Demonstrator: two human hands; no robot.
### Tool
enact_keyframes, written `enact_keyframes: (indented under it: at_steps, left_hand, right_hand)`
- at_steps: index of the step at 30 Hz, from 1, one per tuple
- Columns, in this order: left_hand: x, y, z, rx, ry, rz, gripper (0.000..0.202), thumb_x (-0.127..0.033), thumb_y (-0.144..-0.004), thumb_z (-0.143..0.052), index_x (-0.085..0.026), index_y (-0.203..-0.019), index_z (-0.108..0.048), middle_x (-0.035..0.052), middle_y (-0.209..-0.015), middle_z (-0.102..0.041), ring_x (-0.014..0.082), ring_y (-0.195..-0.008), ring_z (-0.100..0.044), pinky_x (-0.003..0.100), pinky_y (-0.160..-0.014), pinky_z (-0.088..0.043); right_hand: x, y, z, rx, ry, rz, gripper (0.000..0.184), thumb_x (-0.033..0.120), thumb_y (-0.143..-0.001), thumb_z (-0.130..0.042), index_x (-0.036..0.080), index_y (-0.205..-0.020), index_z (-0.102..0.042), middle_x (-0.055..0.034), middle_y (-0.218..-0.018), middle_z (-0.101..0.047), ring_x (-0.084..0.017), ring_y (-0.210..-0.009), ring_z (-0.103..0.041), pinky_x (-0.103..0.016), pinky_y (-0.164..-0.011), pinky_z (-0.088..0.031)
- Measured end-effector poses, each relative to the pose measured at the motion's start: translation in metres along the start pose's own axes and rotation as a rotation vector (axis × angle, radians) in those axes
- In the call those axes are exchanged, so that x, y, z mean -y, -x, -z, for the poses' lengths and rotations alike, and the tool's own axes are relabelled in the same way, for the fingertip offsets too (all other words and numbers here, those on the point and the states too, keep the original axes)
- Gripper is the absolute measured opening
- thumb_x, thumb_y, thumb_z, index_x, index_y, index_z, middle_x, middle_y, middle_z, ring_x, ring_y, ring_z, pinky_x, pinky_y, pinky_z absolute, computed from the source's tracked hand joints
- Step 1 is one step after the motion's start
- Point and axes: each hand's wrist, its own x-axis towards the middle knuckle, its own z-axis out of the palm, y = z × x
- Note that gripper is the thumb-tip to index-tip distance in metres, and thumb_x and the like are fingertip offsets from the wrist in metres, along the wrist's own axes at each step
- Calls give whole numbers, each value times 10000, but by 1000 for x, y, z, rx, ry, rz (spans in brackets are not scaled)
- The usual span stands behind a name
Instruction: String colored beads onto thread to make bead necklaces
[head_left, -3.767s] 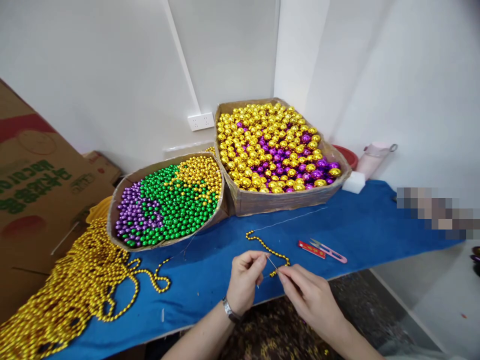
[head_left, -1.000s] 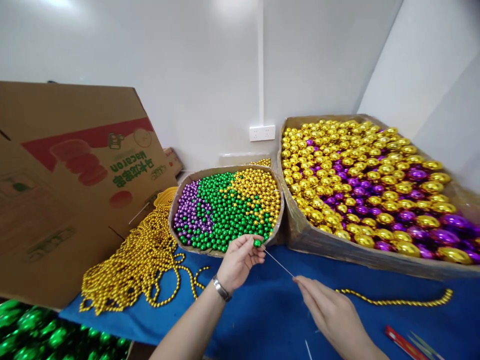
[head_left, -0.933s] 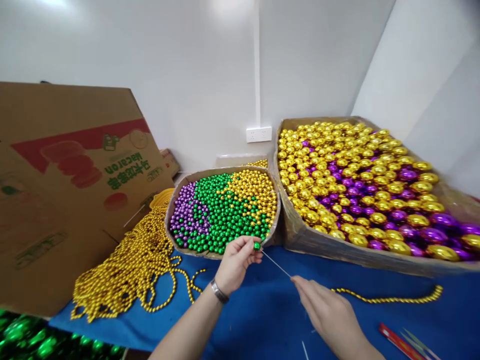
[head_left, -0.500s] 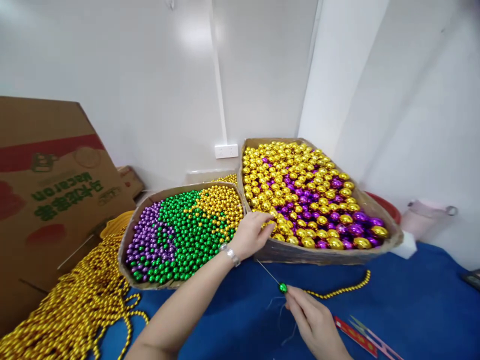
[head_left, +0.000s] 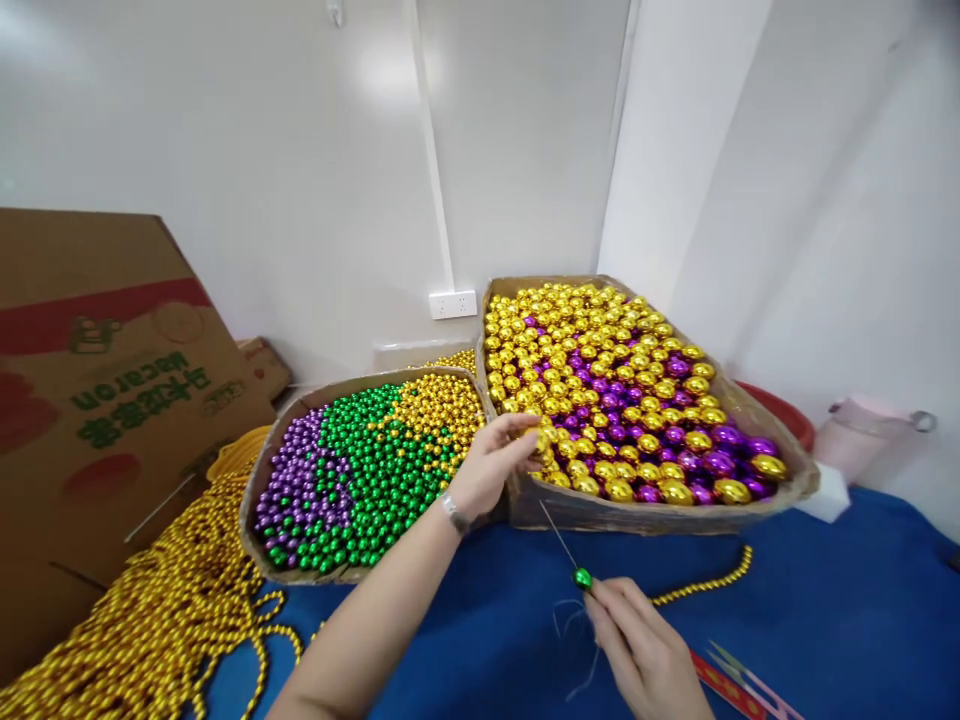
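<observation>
right hand [head_left: 637, 635] clamps its fingers on the needle [head_left: 557, 532]; if that dips, the green bead [head_left: 582, 578] could slide off! left hand [head_left: 491, 462]: can't tell whether fingers grip.

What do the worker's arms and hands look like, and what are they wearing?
Both the left hand and the right hand are ungloved. The left forearm shows no sleeve, and a silvery band, perhaps a watch, circles that wrist. The right forearm is out of frame.
</observation>
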Motion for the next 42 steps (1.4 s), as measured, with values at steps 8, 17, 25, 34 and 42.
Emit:
enact_keyframes:
  at_steps: [8,17,25,34,42]
  left_hand:
    - [17,80,30,-247,500,152,354,-216,-705,-716,-205,-1032,-583,37,-967,-604,147,-821,-610,283,-719,-514]
    - [28,114,64,-140,427,138,314,-163,-695,-690,-137,-1008,-669,99,-1019,-625,162,-828,-568,327,-748,-525]
    - [26,121,70,-133,417,120,325,-170,-719,-669,-147,-1042,-638,102,-1034,-623,150,-813,-567,274,-690,-514]
    - [24,125,73,-136,417,64,258,-164,-729,-658,-136,-983,-628,134,-1104,-621,171,-850,-577,294,-715,-488]
    - [31,128,71,-129,517,4,196,-109,-680,-683,-161,-855,-610,107,-1133,-617,221,-988,-581,378,-894,-399]
  right_hand:
    - [9,-5,-15,31,16,136,230,190,-907,-447,210,-1082,-596,-49,-789,-596,-125,-624,-606,-201,-573,-499]
    - [1,-4,-22,53,209,245,247,199,-928,-394,147,-1019,-618,-71,-819,-592,-118,-655,-623,-192,-611,-500]
    - [3,-4,-26,88,288,302,285,189,-938,-348,154,-984,-627,-63,-787,-576,-109,-627,-615,-180,-582,-499]
    - [4,-2,-22,94,293,322,275,183,-934,-360,143,-1002,-623,-70,-807,-572,-114,-643,-611,-190,-590,-493]
    - [15,-3,-19,68,391,351,309,173,-948,-332,137,-984,-636,-65,-779,-572,-116,-638,-607,-209,-607,-471]
